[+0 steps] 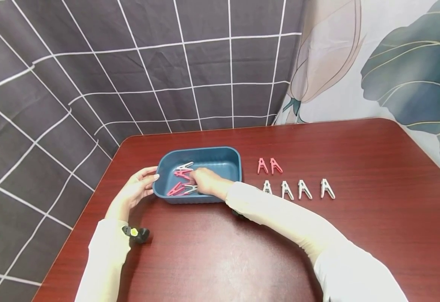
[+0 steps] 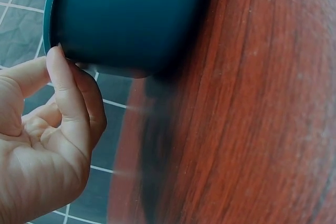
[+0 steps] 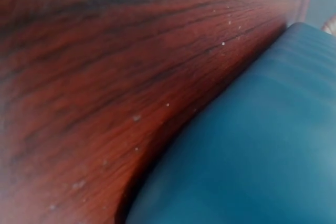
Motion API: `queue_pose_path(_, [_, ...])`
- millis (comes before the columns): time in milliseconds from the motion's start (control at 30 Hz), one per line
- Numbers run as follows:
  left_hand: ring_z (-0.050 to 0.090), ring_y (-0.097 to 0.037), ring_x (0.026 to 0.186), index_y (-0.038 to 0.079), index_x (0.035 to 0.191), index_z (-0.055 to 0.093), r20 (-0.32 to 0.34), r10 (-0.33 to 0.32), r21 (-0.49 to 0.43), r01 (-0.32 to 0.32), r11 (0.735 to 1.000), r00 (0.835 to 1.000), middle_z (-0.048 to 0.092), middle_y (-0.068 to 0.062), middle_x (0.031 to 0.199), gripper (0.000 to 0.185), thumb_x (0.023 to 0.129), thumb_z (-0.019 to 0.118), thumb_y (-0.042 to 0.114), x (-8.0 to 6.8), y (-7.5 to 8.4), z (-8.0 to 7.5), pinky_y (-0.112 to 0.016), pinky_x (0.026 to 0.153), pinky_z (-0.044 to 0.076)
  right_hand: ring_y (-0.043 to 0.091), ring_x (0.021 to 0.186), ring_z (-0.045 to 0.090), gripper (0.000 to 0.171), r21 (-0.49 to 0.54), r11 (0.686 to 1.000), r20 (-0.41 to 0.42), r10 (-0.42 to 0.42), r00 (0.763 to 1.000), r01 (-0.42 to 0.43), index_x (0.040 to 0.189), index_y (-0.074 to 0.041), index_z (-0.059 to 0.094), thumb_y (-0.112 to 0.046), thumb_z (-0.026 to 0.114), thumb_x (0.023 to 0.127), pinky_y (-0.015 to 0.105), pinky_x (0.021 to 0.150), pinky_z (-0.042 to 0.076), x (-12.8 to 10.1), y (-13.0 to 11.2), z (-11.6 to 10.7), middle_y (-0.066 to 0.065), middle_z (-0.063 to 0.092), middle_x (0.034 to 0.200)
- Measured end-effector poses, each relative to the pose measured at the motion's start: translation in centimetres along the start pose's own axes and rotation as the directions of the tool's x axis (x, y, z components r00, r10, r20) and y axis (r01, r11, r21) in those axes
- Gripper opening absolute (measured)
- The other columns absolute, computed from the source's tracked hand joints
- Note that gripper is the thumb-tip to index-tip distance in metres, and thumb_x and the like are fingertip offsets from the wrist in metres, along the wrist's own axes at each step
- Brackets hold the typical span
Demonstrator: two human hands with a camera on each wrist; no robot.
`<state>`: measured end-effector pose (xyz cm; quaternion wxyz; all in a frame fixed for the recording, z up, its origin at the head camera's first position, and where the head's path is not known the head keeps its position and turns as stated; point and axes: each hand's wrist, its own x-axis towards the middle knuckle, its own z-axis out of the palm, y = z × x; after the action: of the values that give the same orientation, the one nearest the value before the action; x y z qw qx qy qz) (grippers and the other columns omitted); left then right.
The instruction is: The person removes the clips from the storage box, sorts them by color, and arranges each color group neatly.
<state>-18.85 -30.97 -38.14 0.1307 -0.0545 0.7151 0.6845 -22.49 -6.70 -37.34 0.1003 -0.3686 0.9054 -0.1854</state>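
left hand (image 1: 135, 191) steadied rim of blue rectangular plastic tub (image 1: 220, 153), fingers relaxed; right hand (image 1: 205, 181) reached in among pink and white plastic clothes pegs (image 1: 180, 174); grasp unclear

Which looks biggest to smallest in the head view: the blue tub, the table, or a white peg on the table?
1. Table, by far the largest.
2. Blue tub.
3. White peg, the smallest; all four white pegs look alike.
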Motion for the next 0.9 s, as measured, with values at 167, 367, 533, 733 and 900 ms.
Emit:
queue_pose_path(167, [0.066,-0.005,0.075,0.001,0.139,0.035,0.004,-0.001,-0.003,0.001,1.0,1.0,0.069,0.01,0.089,0.045,0.097,0.052,0.009,0.1,0.0,0.0,-0.02,0.069,0.055,0.016,0.07,0.05,0.01,0.002,1.0,0.002,0.009,1.0,-0.009,0.08,-0.004,0.064,0.005,0.063,0.078,0.027,0.065,0.041,0.0,0.0,0.0,0.005,0.06,0.073])
queue_pose_path(367, [0.066,-0.005,0.077,-0.002,0.143,0.028,0.003,0.008,0.024,-0.008,1.0,1.0,0.068,0.011,0.091,0.053,0.098,0.052,0.01,-0.2,0.1,0.1,-0.02,0.07,0.055,0.014,0.063,0.041,0.026,-0.007,0.999,-0.003,0.037,0.999,-0.037,0.062,-0.011,0.051,0.004,0.066,0.078,0.024,0.059,0.035,-0.1,0.1,0.0,-0.002,0.043,0.06])
queue_pose_path(533, [0.065,-0.004,0.077,-0.003,0.142,0.028,0.001,0.009,0.027,-0.009,1.0,1.0,0.068,0.012,0.09,0.053,0.097,0.053,0.011,-0.4,0.1,0.3,-0.02,0.069,0.054,0.014,0.06,0.033,0.036,0.047,0.996,-0.001,0.074,0.997,-0.074,0.057,-0.014,0.04,0.002,0.067,0.075,0.023,0.053,0.027,-0.5,0.1,-0.4,-0.004,0.033,0.057])
queue_pose_path(733, [0.065,-0.003,0.076,-0.003,0.14,0.03,0.0,0.021,0.018,-0.021,1.0,1.0,0.069,0.013,0.088,0.051,0.097,0.053,0.011,-0.4,0.0,0.3,-0.02,0.069,0.054,0.012,0.065,0.046,0.015,0.156,0.985,-0.04,0.086,0.995,-0.079,0.069,-0.008,0.061,-0.001,0.074,0.072,0.023,0.06,0.039,-0.9,0.4,-0.9,-0.002,0.055,0.065])
queue_pose_path(900, [0.065,-0.004,0.077,-0.001,0.138,0.035,0.006,0.026,0.008,-0.026,1.0,1.0,0.069,0.012,0.088,0.046,0.097,0.053,0.011,-0.4,0.0,0.1,-0.021,0.07,0.055,0.008,0.061,0.057,0.012,0.43,0.886,0.031,0.18,0.983,-0.176,0.085,-0.002,0.07,-0.001,0.076,0.074,0.02,0.06,0.049,-0.9,1.0,-1.0,0.004,0.068,0.077])
